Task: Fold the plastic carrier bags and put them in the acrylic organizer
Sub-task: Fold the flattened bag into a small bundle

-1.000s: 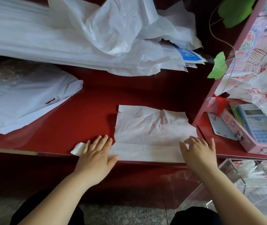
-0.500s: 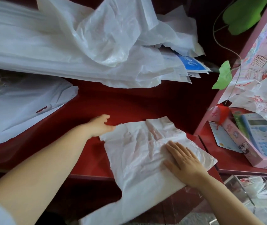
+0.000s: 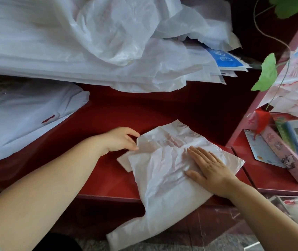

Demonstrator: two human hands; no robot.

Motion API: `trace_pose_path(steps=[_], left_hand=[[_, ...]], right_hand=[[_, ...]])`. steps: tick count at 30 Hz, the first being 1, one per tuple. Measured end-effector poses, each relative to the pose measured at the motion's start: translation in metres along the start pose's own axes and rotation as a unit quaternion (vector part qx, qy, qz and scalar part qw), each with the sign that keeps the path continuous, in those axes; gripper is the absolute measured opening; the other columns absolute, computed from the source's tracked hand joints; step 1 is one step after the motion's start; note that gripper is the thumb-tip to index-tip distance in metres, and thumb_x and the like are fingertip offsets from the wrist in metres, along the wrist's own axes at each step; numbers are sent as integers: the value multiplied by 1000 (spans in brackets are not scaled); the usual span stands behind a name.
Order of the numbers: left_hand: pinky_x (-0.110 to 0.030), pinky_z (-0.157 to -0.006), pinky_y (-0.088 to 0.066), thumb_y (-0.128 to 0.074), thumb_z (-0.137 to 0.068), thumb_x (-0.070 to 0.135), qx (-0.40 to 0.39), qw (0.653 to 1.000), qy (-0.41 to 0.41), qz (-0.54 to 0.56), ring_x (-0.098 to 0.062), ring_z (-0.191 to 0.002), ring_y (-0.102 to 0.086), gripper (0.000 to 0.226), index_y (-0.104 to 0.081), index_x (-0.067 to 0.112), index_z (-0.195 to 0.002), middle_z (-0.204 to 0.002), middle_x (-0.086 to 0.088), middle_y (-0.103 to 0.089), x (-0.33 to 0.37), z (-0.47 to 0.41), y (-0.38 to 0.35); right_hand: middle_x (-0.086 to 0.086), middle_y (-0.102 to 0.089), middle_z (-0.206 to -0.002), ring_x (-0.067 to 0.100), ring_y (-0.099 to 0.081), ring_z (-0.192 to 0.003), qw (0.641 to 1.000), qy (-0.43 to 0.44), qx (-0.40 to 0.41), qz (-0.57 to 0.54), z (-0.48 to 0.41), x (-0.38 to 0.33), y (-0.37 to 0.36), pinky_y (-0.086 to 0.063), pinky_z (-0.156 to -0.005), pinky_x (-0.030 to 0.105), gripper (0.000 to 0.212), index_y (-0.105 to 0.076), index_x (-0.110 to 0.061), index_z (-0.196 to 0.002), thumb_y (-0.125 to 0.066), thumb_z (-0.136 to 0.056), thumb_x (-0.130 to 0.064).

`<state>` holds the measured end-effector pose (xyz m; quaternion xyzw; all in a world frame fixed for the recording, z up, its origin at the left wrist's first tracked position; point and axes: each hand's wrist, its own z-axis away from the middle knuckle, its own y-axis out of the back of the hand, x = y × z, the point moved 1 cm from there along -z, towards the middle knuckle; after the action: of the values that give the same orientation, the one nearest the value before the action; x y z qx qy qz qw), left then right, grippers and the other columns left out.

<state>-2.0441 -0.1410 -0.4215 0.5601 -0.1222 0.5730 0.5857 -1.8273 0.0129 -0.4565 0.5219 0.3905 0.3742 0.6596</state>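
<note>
In the last second the carrier bag [image 3: 161, 178] had swung askew on the red bench [image 3: 162, 113], its near end hanging off the edge. The left hand [image 3: 120, 140] pinched its far-left corner, the right hand [image 3: 209, 167] pressed it flat, fingers straight; folding looked barely begun

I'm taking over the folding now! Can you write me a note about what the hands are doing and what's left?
Left hand pinches an edge of the carrier bag. Right hand presses flat on it. The bag lies crumpled on the red counter, one end hanging off the front. Not folded yet. Left: fold it, put it in the acrylic organizer at lower right, then start on the bag pile.
</note>
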Motion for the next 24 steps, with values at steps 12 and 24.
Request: trace_pose_path(steps=[12,24], left_hand=[[-24,-74,-49,-62,-85,7,43,997,-29,49,-13,-75,-64,8,-68,10,-90,-86,-7,-68,-2,24,-1],[-20,-55,-34,-54,-90,28,253,964,-73,20,-13,-60,-43,30,-53,12,-65,-62,0,-47,-6,42,19]], right_hand=[[-26,16,-131,-9,19,-123,1000,0,-8,2,1,-3,3,18,-101,16,131,14,-28,-144,32,-28,-87],[-26,19,-133,-8,20,-124,1000,-17,-13,7,1,-4,1,17,-105,19,135,11,-28,-145,32,-27,-88]])
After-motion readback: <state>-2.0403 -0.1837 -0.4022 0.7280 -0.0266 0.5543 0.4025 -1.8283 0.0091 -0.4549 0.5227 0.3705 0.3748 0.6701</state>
